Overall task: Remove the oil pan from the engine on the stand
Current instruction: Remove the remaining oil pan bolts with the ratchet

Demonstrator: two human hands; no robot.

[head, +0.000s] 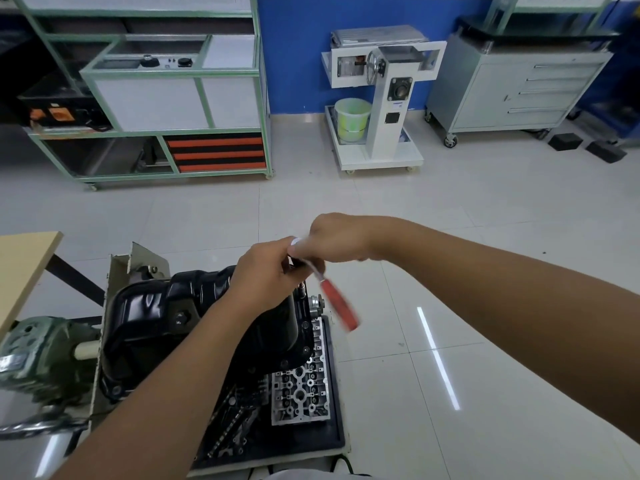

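oil pan (194, 306) below both hands holding ratchet (332, 299)

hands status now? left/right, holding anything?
Left hand: gripping the ratchet head over the oil pan.
Right hand: gripping the red-handled ratchet.

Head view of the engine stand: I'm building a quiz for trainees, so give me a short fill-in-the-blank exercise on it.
1. The ratchet wrench held over the engine has a handle coloured ____.
2. The oil pan is coloured ____.
3. The left hand and the right hand hold the wrench near its ____ end.
4. The wall behind the white stand is coloured ____.

Missing words: red; black; head; blue
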